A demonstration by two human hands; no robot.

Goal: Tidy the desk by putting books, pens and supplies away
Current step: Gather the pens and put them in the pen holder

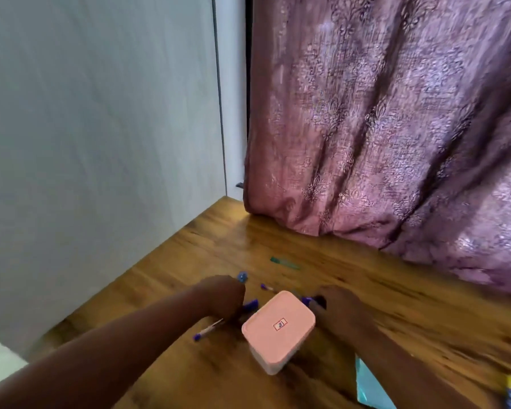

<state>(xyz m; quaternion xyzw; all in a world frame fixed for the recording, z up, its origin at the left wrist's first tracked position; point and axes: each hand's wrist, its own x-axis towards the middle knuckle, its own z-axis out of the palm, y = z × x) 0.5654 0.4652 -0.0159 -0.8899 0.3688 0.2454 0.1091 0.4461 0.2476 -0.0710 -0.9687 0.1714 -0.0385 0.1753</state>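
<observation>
On wooden surface (395, 293) — pink box (278, 324) between both hands; left hand (223, 295) fingers clamped on pens (208, 329), right hand (338, 302) fingers' state unclear.

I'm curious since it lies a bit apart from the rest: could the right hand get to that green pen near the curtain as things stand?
Probably yes. The green pen lies alone on bare desk, beyond the right hand, with nothing between them. The pink box sits nearer the person, off that path. The hand seems busy with purple pens, though.
</observation>
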